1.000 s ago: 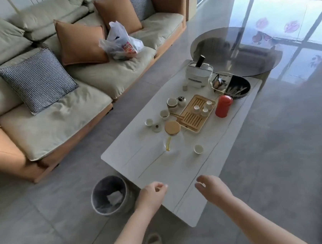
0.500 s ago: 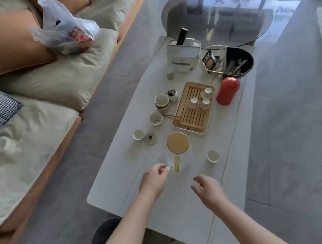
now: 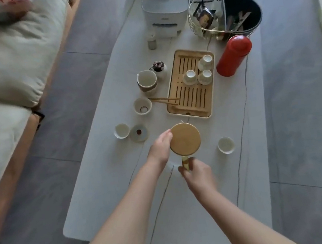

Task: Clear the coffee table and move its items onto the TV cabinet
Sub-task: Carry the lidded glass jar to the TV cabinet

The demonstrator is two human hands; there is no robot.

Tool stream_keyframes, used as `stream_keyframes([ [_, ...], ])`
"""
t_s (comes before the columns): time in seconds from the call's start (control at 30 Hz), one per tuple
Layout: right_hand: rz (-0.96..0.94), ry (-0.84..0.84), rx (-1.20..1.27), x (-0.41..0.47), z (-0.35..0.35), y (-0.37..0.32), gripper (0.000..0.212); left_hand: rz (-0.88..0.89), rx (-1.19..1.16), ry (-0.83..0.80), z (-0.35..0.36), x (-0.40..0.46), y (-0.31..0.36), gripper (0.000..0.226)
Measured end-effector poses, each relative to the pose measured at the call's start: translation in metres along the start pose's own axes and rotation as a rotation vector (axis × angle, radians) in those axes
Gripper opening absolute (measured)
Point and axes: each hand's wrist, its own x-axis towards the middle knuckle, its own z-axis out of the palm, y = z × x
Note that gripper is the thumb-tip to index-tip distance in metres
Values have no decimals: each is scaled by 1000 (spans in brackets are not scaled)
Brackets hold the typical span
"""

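Observation:
A glass pitcher with a round wooden lid (image 3: 185,139) stands on the white coffee table (image 3: 107,188). My left hand (image 3: 160,148) is curled against the pitcher's left side. My right hand (image 3: 197,173) pinches its yellow handle (image 3: 184,162) from below. Beyond it lie a bamboo tea tray (image 3: 190,96) with three small cups, a red flask (image 3: 232,55), a beige pouring cup (image 3: 147,81), loose small cups (image 3: 142,106) (image 3: 121,130) (image 3: 226,145), a small lid (image 3: 139,132) and wooden tongs (image 3: 165,100).
At the table's far end stand a white appliance (image 3: 165,11) and a wire basket (image 3: 224,14) full of packets, with a small jar (image 3: 152,41) beside them. A beige sofa (image 3: 5,65) runs along the left. Grey floor lies on both sides.
I have stepped closer to the table. Both hands moved forward from open air onto the pitcher: the left to its side, the right onto its handle.

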Motion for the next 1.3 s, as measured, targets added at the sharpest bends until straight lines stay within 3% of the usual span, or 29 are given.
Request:
stream_keyframes([
  [0.3, -14, 1, 248, -8, -16, 6, 18, 2, 24, -126, 1, -10, 0, 44],
  [0.73, -58, 140, 434, -53, -111, 48, 14, 92, -24, -127, 61, -87, 32, 50],
  [1.0, -53, 264, 685, -98, -195, 124, 28, 212, -85, -177, 159, -157, 70, 47],
  [1.17, -26, 303, 790, -134, -251, 204, 27, 272, -52, -242, 243, -209, 80, 47],
  [1.3, 0, 335, 786, -166, -298, 282, 28, 268, -56, -304, 323, -257, 77, 35],
])
